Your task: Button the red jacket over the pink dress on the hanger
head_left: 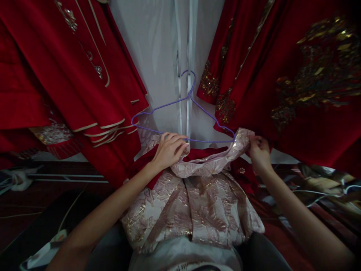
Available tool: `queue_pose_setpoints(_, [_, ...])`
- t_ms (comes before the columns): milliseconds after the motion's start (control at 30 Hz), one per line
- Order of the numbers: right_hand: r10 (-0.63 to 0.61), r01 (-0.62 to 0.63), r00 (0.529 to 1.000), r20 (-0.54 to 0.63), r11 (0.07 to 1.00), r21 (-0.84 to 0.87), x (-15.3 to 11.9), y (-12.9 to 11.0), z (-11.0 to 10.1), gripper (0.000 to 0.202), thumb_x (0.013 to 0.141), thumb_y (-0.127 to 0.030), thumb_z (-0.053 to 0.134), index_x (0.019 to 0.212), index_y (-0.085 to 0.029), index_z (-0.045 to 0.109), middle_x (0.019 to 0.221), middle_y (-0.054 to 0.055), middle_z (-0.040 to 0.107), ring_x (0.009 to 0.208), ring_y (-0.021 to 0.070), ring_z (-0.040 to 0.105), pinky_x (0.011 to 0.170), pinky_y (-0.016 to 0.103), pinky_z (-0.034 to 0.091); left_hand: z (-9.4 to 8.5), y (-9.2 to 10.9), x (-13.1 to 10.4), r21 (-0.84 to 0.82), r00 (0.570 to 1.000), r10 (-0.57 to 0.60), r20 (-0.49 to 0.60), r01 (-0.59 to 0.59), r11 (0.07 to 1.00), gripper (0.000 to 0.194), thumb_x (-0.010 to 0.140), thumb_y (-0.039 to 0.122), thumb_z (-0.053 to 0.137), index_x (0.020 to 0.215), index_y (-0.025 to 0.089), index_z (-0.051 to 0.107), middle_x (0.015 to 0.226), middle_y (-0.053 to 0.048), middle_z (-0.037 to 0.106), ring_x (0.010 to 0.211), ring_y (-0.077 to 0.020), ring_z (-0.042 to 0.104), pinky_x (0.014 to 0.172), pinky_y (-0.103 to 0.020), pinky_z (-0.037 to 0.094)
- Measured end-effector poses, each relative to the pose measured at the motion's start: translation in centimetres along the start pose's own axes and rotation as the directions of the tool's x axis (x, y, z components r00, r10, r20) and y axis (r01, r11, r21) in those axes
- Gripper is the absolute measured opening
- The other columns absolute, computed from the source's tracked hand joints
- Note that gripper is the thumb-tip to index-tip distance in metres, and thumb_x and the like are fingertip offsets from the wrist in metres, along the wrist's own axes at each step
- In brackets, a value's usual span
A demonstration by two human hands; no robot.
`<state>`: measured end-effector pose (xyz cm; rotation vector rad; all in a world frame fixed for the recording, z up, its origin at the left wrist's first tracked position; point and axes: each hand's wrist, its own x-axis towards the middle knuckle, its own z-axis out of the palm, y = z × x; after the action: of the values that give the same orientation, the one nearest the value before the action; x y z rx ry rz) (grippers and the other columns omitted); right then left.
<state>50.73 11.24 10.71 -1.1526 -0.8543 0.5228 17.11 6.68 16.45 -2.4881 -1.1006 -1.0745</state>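
Observation:
A pink and gold brocade garment (208, 203) lies across my lap, its waistband curving up between my hands. My left hand (171, 150) is closed over the lower bar of a purple wire hanger (172, 103) and the left part of the waistband. With its fingers pinched, my right hand (260, 150) holds the right end of the waistband, beside the hanger's right corner. The hanger's hook points up, away from me. Dark red cloth shows behind and beside the waistband.
Red embroidered garments hang at the left (113, 94) and right (254, 86), with a pale panel (146, 45) between them. A white power strip (47, 250) lies at the lower left. Cables and cluttered items are at the right.

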Motion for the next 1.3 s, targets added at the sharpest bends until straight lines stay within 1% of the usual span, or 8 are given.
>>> queue_pose_setpoints(233, [-0.02,0.019,0.999,0.041,0.999,0.037,0.0,0.3,-0.2,0.038,0.069,-0.051,0.067,0.084,-0.023,0.047,0.059,-0.008,0.043,0.045,0.0069,0.033,0.04,0.019,0.03,0.1,0.1,0.1,-0.009,1.0,-0.004,0.005,0.004,1.0,0.02,0.093,0.03,0.046,0.087,0.023,0.064,0.114,0.002,0.067,0.106,-0.0165,0.054,0.1,-0.042,0.028])
queue_pose_setpoints(400, [-0.058,0.048,0.971,0.234,0.998,0.047,-0.8,-2.3,0.7,0.039,0.068,-0.05,0.07,0.093,-0.025,0.053,0.071,-0.003,0.058,0.049,0.0097,0.047,0.041,0.02,0.035,0.4,0.2,0.2,-0.06,0.999,-0.034,0.006,0.034,0.998,0.022,0.092,0.032,0.048,0.082,0.023,0.065,0.112,0.001,0.067,0.104,-0.0158,0.055,0.098,-0.04,0.03])
queue_pose_setpoints(533, [-0.238,0.258,0.905,0.353,0.966,-0.011,-0.6,-5.5,2.4,0.03,0.072,-0.043,0.068,0.095,-0.025,0.059,0.087,0.003,0.066,0.069,0.0164,0.06,0.053,0.026,0.047,0.9,-0.2,0.7,-0.148,0.998,-0.046,0.034,0.05,0.988,0.022,0.091,0.034,0.049,0.081,0.023,0.065,0.109,0.002,0.068,0.101,-0.0151,0.058,0.095,-0.039,0.033])
queue_pose_setpoints(800, [-0.466,0.623,0.75,0.469,0.736,-0.264,1.3,-8.8,7.0,0.019,0.085,-0.035,0.053,0.093,-0.021,0.064,0.091,0.007,0.07,0.081,0.0193,0.065,0.067,0.028,0.046,3.7,-0.8,2.5,-0.252,0.991,-0.098,0.092,0.118,0.96,0.022,0.091,0.034,0.048,0.085,0.023,0.066,0.103,0.001,0.071,0.096,-0.0152,0.063,0.091,-0.036,0.037])
queue_pose_setpoints(967, [-0.463,0.648,0.75,0.473,0.657,-0.385,0.5,-8.4,8.3,0.03,0.091,-0.043,0.043,0.096,-0.02,0.061,0.082,0.006,0.069,0.069,0.0187,0.063,0.062,0.027,0.04,3.3,-1.3,3.1,-0.166,0.982,-0.178,-0.061,0.166,0.972,0.027,0.093,0.035,0.042,0.09,0.021,0.065,0.094,-0.003,0.068,0.092,-0.0166,0.06,0.087,-0.033,0.04])
queue_pose_setpoints(1133, [-0.473,0.653,0.751,0.46,0.633,-0.416,0.5,-8.6,7.8,0.042,0.086,-0.057,0.046,0.08,-0.019,0.063,0.066,0.004,0.065,0.058,0.0161,0.056,0.056,0.026,0.036,-0.5,-7.0,1.3,0.041,0.837,-0.366,-0.406,0.417,0.908,0.028,0.092,0.037,0.043,0.087,0.019,0.064,0.092,-0.007,0.062,0.095,-0.0215,0.055,0.087,-0.035,0.039])
queue_pose_setpoints(1233, [-0.481,0.657,0.748,0.456,0.629,-0.415,0.9,-9.1,7.6,0.043,0.086,-0.058,0.046,0.078,-0.019,0.063,0.068,0.005,0.065,0.059,0.0159,0.055,0.057,0.026,0.037,-1.8,-12.0,-1.2,0.002,0.754,-0.5,-0.426,0.554,0.833,0.027,0.09,0.036,0.044,0.083,0.018,0.064,0.085,-0.006,0.063,0.085,-0.0201,0.057,0.081,-0.032,0.042])
queue_pose_setpoints(1300, [-0.474,0.659,0.746,0.468,0.626,-0.417,0.9,-9.2,7.7,0.042,0.086,-0.057,0.047,0.077,-0.02,0.063,0.068,0.004,0.065,0.058,0.0154,0.054,0.057,0.026,0.037,-1.9,-14.5,-2.9,-0.08,0.735,-0.587,-0.341,0.599,0.796,0.028,0.088,0.037,0.045,0.081,0.017,0.065,0.077,-0.005,0.065,0.074,-0.0181,0.058,0.072,-0.028,0.043])
